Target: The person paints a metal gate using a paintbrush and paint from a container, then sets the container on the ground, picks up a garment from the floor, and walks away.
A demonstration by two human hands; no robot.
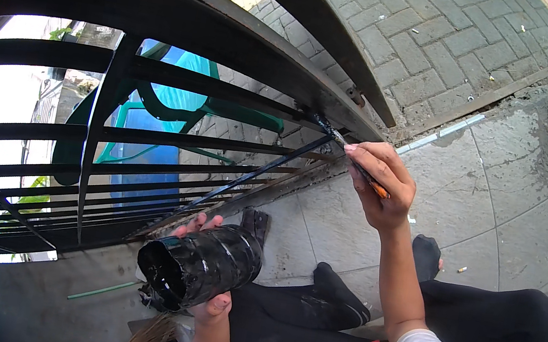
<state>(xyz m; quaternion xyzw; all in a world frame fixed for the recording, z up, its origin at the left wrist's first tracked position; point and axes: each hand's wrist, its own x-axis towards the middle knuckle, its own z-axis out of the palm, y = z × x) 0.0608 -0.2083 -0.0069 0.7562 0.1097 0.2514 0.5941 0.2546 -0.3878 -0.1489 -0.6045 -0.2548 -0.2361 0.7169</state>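
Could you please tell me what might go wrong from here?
The blackened can in the left hand looks tilted, so any contents might spill onto the floor.

The brush in the right hand is at the dark metal gate; a slip could leave a smear there.

Our right hand (391,187) holds a brush (339,139) against the dark metal gate (169,17). Our left hand (215,306) grips a black-smeared can (211,262).

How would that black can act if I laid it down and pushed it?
The black can would probably roll, since its body is round. Its glossy black smears suggest it may feel slippery. Its open mouth could spill anything inside.
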